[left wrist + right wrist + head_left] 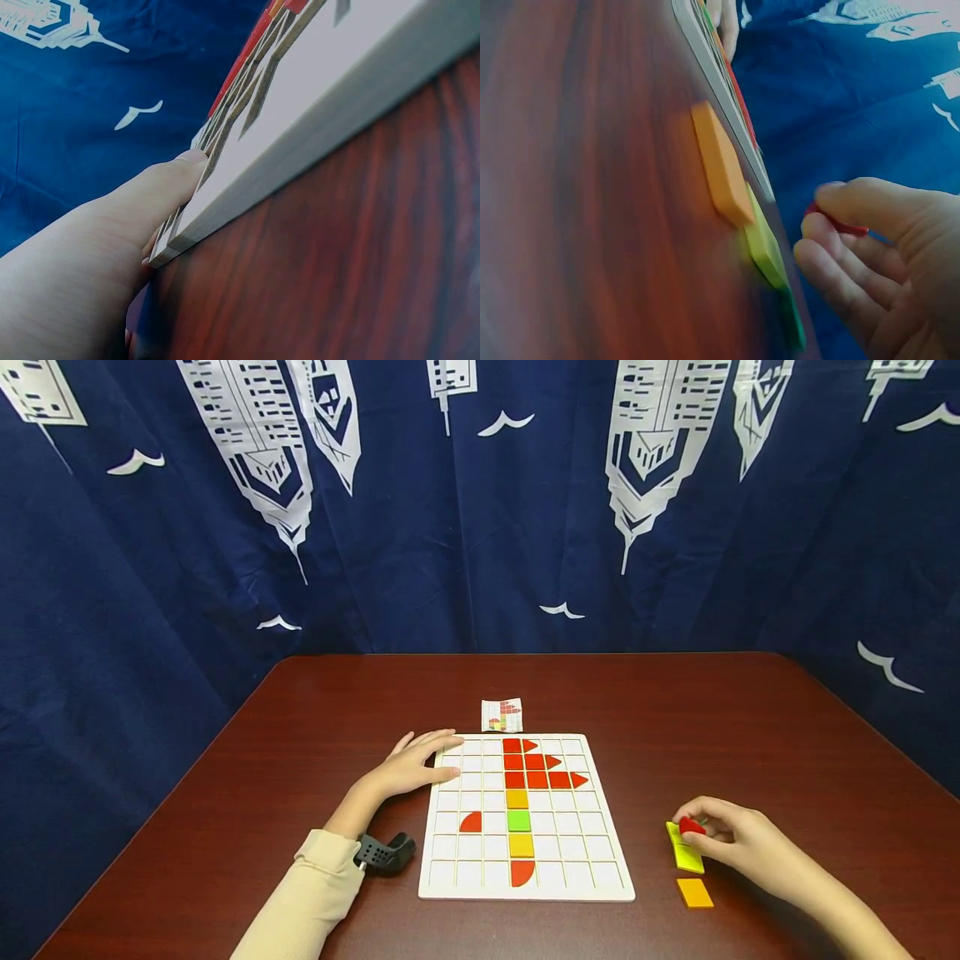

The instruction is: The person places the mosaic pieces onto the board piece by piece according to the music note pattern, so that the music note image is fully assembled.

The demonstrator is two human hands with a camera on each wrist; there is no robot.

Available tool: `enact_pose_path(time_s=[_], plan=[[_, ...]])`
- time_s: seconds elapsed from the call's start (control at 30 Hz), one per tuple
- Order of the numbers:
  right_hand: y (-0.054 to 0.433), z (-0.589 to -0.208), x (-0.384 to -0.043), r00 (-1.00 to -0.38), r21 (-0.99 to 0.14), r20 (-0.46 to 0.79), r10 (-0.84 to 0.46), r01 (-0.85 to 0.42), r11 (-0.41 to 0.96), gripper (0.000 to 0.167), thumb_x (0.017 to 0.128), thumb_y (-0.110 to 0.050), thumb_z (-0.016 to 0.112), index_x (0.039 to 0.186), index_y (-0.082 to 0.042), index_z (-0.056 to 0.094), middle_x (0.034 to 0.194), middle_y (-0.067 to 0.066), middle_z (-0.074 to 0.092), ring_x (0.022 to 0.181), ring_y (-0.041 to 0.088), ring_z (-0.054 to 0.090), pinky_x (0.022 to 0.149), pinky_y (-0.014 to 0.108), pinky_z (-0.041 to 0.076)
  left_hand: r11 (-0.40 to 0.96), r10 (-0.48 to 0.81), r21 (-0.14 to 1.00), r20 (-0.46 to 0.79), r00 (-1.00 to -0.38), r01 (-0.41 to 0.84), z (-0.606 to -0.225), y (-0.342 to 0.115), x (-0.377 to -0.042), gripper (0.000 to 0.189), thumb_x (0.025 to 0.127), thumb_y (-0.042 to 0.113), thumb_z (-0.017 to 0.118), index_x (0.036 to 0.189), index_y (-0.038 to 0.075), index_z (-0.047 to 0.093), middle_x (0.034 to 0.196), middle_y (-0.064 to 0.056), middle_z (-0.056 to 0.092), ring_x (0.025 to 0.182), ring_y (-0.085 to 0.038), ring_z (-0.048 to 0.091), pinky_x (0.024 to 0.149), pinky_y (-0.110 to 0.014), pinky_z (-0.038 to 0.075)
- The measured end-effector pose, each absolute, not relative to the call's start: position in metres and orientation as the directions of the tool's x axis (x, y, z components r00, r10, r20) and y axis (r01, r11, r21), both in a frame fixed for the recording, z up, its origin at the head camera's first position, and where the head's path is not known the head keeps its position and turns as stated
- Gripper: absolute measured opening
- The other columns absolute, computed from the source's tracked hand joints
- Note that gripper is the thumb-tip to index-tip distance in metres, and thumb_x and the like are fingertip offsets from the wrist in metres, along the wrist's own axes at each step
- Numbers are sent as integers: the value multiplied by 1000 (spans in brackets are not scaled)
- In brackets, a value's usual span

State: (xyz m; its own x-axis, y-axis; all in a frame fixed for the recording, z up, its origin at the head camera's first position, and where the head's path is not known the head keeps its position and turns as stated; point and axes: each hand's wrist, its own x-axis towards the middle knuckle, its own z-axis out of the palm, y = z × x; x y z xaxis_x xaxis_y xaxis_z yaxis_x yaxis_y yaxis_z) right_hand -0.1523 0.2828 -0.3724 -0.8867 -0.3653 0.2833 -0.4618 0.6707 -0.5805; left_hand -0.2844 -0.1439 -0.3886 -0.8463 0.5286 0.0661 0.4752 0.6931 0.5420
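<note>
A white grid board (555, 877) lies on the table, bearing red, orange and green pieces in some of its cells. My left hand (420, 763) rests on the board's upper left edge, fingers and thumb stretched over it; the left wrist view shows the thumb (161, 184) on top. To the right of the board, my right hand (738, 843) pinches a small red piece (692, 826) between thumb and fingers. Its exact shape is partly hidden. Just below that hand are yellow-green pieces (688, 858), with an orange square (696, 894) nearer the front.
A small picture card (502, 716) stands behind the board, showing a coloured pattern on a grid. The brown table (225, 827) reaches back to a dark blue curtain (465, 527) with white prints. A black band (384, 853) circles the left wrist.
</note>
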Motion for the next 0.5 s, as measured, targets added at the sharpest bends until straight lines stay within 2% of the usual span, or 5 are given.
enact_pose_path(time_s=[0.13, 0.27, 0.4, 0.5], plan=[[270, -371, -150, -920, -681, 256, -297, -390, 620, 11, 85, -12, 63, 93, -12, 55, 81, -12, 61, 69, 3, 58, 57, 18, 46, 694, 535, 542, 50, -843, 473, -389, -143, -286, 58, 86, 46, 56, 137, 24, 41, 149, 0, 28, 140, -20, 20, 112, -53, -3], [252, -367, -152, -938, -770, 247, -244, -343, 538, 9, 87, -12, 61, 90, -10, 52, 83, -13, 58, 70, 5, 54, 56, 20, 43, 699, 531, 541, 44, -846, 467, -389, -143, -286, 59, 86, 47, 56, 138, 25, 40, 149, 1, 28, 140, -19, 20, 113, -52, -4], [231, -363, -160, -942, -872, 186, -281, -289, 394, 22, 89, -12, 57, 105, 1, 49, 88, -8, 57, 73, 7, 54, 62, 21, 45, 700, 526, 541, 48, -849, 465, -388, -144, -286, 58, 86, 46, 56, 137, 24, 41, 149, 1, 27, 140, -19, 20, 113, -52, -4], [213, -360, -166, -930, -897, 141, -339, -265, 354, 35, 90, -15, 55, 119, 4, 46, 93, 0, 54, 75, 6, 55, 65, 21, 47, 702, 527, 539, 47, -848, 466, -386, -145, -286, 58, 86, 46, 56, 138, 24, 41, 150, 1, 27, 140, -19, 20, 113, -52, -5]])
